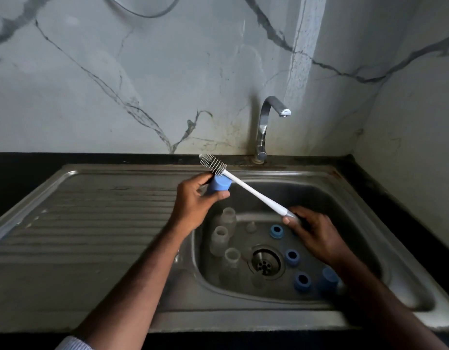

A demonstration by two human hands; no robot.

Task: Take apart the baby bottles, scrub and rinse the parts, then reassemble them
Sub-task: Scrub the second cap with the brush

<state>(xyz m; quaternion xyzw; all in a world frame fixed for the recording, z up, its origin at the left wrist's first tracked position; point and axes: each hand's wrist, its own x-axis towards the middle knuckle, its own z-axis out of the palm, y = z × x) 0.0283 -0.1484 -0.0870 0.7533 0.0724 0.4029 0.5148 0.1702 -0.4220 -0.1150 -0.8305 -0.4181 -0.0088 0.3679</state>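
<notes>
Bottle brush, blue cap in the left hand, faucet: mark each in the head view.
bottle brush (253,195), head view, middle of the white handle.
blue cap (219,186), head view, its flat closed end.
faucet (263,122), head view, the chrome neck.

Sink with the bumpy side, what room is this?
Probably a kitchen: a steel sink with a ribbed drainboard, a tap at a marble-look wall, and baby bottle parts being scrubbed.
</notes>
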